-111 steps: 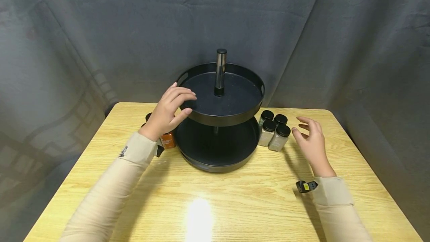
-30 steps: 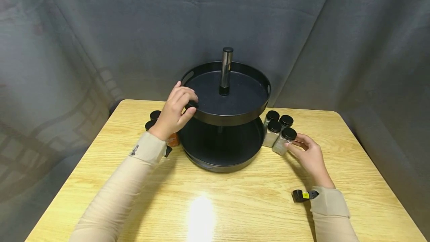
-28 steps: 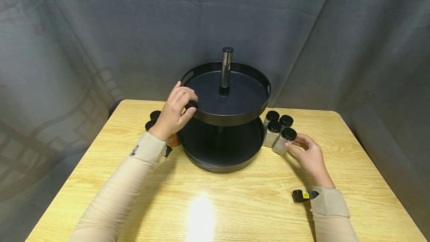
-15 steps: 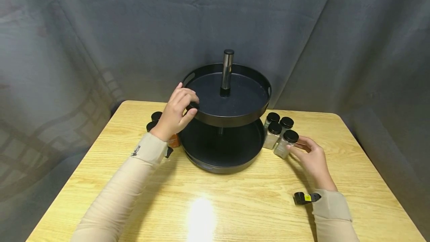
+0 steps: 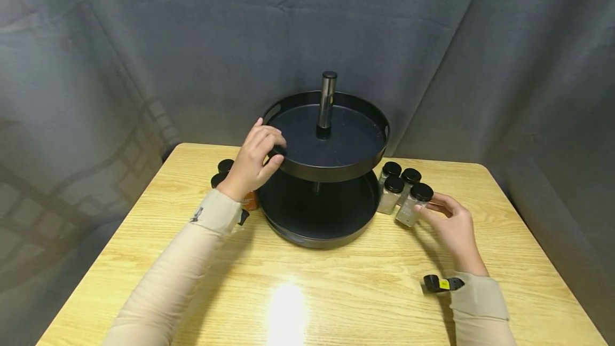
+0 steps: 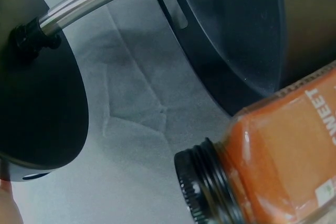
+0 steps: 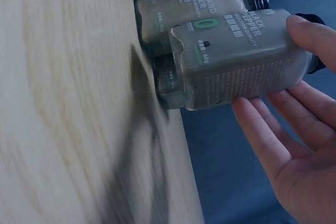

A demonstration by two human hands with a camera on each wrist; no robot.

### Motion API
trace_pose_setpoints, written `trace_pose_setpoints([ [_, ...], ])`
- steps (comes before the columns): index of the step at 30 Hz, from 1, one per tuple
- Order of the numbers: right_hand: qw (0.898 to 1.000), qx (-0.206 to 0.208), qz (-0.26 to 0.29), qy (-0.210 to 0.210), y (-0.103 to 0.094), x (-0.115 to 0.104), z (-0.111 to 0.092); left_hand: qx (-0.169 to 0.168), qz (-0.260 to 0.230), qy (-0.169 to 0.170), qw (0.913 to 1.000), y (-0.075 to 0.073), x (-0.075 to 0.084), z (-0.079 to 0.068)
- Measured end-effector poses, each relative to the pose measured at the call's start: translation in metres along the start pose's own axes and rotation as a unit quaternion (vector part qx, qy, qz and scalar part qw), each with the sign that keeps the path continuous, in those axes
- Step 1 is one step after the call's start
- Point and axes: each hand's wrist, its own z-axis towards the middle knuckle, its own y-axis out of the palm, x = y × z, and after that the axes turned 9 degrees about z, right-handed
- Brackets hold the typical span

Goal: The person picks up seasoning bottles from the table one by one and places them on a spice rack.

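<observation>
A black two-tier turntable tray stands at the table's back centre. My left hand holds the upper tier's left rim, fingers curled over it and thumb outside. In the left wrist view an orange spice jar with a black lid is close to the camera. My right hand pinches a black pepper jar near its black lid, thumb on one side and fingers on the other. The jar leans and looks slightly raised. Beside it is a salt and pepper jar; more jars are partly hidden.
Several black-lidded jars stand right of the tray. Others are at its left, mostly behind my left hand. The wooden table stretches toward me. A grey curtain hangs behind.
My right hand has reached the black pepper jar, taken hold of it and drawn it right, away from the other jars, tilting it. The left hand has settled on the upper rim.
</observation>
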Motion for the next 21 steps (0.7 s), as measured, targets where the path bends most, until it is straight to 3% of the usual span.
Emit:
trace_pose_setpoints([
  [4, 1.0, 0.016, 0.014, -0.01, 0.001, -0.004, 0.001, 0.004, -0.001, 0.0, 1.0, 0.001, -0.001, -0.001],
  [10, 0.997, 0.05, 0.052, 0.008, -0.002, -0.019, 0.002, 0.008, -0.007, 0.001, 0.9999, 0.004, -0.001, 0.001],
  [21, 0.984, 0.12, 0.132, -0.016, -0.002, -0.044, 0.012, 0.006, -0.005, -0.002, 1.0, 0.004, 0.0, 0.002],
])
